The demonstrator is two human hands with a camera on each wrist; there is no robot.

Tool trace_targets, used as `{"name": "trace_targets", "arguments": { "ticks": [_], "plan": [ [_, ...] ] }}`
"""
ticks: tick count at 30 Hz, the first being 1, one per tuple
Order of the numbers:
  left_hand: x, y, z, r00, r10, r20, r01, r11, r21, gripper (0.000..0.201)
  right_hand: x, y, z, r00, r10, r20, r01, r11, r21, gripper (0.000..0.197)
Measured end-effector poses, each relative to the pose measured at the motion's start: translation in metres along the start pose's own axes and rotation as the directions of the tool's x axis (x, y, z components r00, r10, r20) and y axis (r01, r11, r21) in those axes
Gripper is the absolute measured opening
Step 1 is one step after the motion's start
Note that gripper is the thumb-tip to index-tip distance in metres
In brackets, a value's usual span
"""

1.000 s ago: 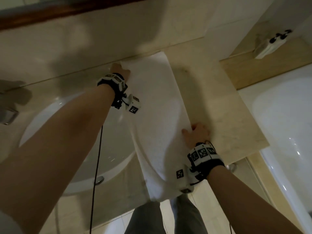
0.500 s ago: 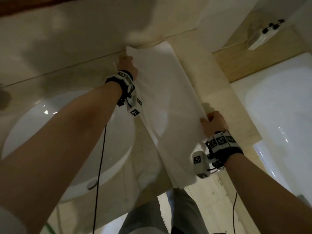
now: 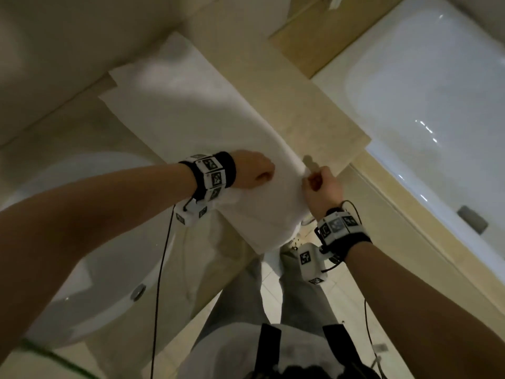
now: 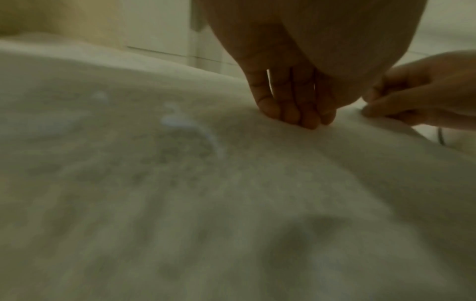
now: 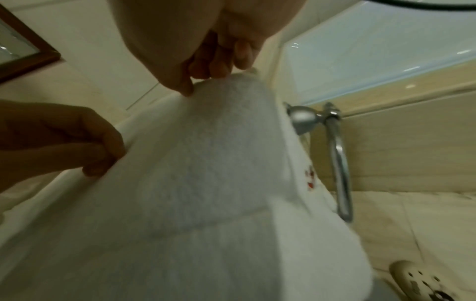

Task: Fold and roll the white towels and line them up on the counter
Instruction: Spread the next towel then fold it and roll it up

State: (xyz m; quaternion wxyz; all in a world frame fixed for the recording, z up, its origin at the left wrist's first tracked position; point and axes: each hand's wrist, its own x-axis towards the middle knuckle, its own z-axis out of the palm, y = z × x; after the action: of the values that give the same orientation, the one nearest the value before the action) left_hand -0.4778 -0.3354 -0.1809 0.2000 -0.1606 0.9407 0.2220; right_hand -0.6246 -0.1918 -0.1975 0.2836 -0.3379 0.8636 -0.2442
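1 towel (image 3: 191,116) lay folded lengthwise across worktop (image 3: 314,116), near end overhanging front edge. Left hand (image 3: 252,170) and right hand (image 3: 321,184) pinched that end. Rolling judged barely begun; no finished rolls visible.

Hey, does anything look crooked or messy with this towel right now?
Somewhat. The white towel lies askew across the counter, its near end hanging past the front edge, where the left hand and right hand grip it.
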Motion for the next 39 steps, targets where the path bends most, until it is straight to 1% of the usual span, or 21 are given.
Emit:
{"name": "trace_targets", "arguments": {
  "ticks": [2, 4, 6, 8, 9, 13, 15, 17, 18, 20, 22, 24, 26, 28, 30, 31, 32, 33, 35, 37, 39],
  "plan": [
    [-0.001, 0.022, 0.004, 0.992, 0.109, 0.066, -0.115, 0.989, 0.091, 0.026, -0.016, 0.012, -0.002, 1.000, 0.005, 0.003, -0.005, 1.000, -0.006, 0.016],
    [-0.002, 0.040, 0.005, 0.974, 0.192, 0.123, -0.211, 0.962, 0.172, 0.029, -0.033, 0.020, -0.003, 0.997, -0.067, 0.037, 0.069, 0.996, -0.061, 0.024],
    [-0.003, 0.057, 0.008, 0.948, 0.239, 0.213, -0.288, 0.926, 0.244, 0.034, -0.051, 0.030, 0.000, 0.972, -0.156, 0.174, 0.192, 0.957, -0.219, 0.029],
    [-0.004, 0.070, 0.012, 0.918, 0.255, 0.305, -0.347, 0.889, 0.300, 0.036, -0.068, 0.050, 0.011, 0.929, -0.191, 0.317, 0.283, 0.918, -0.278, 0.022],
    [-0.004, 0.075, 0.014, 0.903, 0.256, 0.346, -0.369, 0.874, 0.315, 0.036, -0.075, 0.060, 0.015, 0.914, -0.178, 0.365, 0.279, 0.928, -0.246, 0.020],
    [-0.005, 0.083, 0.022, 0.881, 0.235, 0.411, -0.385, 0.861, 0.333, 0.035, -0.083, 0.090, 0.038, 0.841, -0.008, 0.540, 0.128, 0.974, -0.185, 0.060],
    [-0.006, 0.083, 0.022, 0.876, 0.208, 0.435, -0.375, 0.861, 0.343, 0.033, -0.083, 0.094, 0.050, 0.886, -0.029, 0.464, 0.061, 0.997, -0.053, 0.072],
    [-0.006, 0.084, 0.021, 0.858, 0.172, 0.483, -0.371, 0.859, 0.352, 0.029, -0.080, 0.093, 0.056, 0.949, -0.045, 0.311, 0.015, 0.995, 0.098, 0.077],
    [-0.007, 0.085, 0.021, 0.850, 0.151, 0.505, -0.366, 0.859, 0.358, 0.028, -0.079, 0.091, 0.054, 0.960, -0.034, 0.278, 0.002, 0.993, 0.117, 0.073],
    [-0.009, 0.088, 0.021, 0.837, 0.118, 0.534, -0.359, 0.855, 0.375, 0.027, -0.076, 0.086, 0.048, 0.937, -0.037, 0.348, 0.022, 0.999, 0.046, 0.053],
    [-0.010, 0.092, 0.022, 0.817, 0.118, 0.565, -0.382, 0.844, 0.376, 0.024, -0.076, 0.084, 0.042, 0.901, -0.150, 0.408, 0.188, 0.980, -0.056, 0.032],
    [-0.011, 0.098, 0.022, 0.785, 0.134, 0.605, -0.423, 0.829, 0.366, 0.025, -0.075, 0.083, 0.040, 0.851, -0.238, 0.469, 0.366, 0.908, -0.205, 0.022],
    [-0.012, 0.104, 0.022, 0.735, 0.152, 0.661, -0.488, 0.795, 0.360, 0.032, -0.077, 0.081, 0.037, 0.798, -0.206, 0.566, 0.477, 0.790, -0.385, 0.020],
    [-0.014, 0.109, 0.023, 0.672, 0.154, 0.724, -0.559, 0.747, 0.359, 0.035, -0.082, 0.078, 0.033, 0.704, -0.130, 0.699, 0.544, 0.730, -0.412, 0.026],
    [-0.016, 0.112, 0.026, 0.632, 0.151, 0.761, -0.592, 0.727, 0.348, 0.027, -0.088, 0.075, 0.030, 0.533, 0.012, 0.846, 0.504, 0.799, -0.329, 0.025],
    [-0.017, 0.112, 0.027, 0.620, 0.138, 0.772, -0.580, 0.744, 0.333, 0.024, -0.090, 0.074, 0.030, 0.447, 0.089, 0.890, 0.392, 0.875, -0.284, 0.021],
    [-0.018, 0.112, 0.026, 0.616, 0.123, 0.778, -0.549, 0.775, 0.312, 0.022, -0.088, 0.073, 0.029, 0.394, 0.129, 0.910, 0.255, 0.936, -0.243, 0.020],
    [-0.019, 0.110, 0.024, 0.623, 0.110, 0.774, -0.502, 0.815, 0.288, 0.023, -0.084, 0.075, 0.027, 0.410, 0.122, 0.904, 0.146, 0.970, -0.197, 0.021],
    [-0.019, 0.102, 0.015, 0.692, 0.095, 0.716, -0.370, 0.898, 0.238, 0.026, -0.066, 0.073, 0.015, 0.582, 0.065, 0.810, 0.042, 0.993, -0.109, 0.025],
    [-0.011, 0.083, 0.004, 0.829, 0.080, 0.553, -0.216, 0.959, 0.185, 0.029, -0.046, 0.063, 0.000, 0.751, 0.020, 0.660, -0.032, 0.999, 0.006, 0.034],
    [0.000, 0.056, -0.012, 0.934, -0.023, 0.357, -0.025, 0.991, 0.130, 0.026, -0.027, 0.043, -0.017, 0.849, 0.017, 0.528, -0.111, 0.983, 0.147, 0.037]
  ]
}}
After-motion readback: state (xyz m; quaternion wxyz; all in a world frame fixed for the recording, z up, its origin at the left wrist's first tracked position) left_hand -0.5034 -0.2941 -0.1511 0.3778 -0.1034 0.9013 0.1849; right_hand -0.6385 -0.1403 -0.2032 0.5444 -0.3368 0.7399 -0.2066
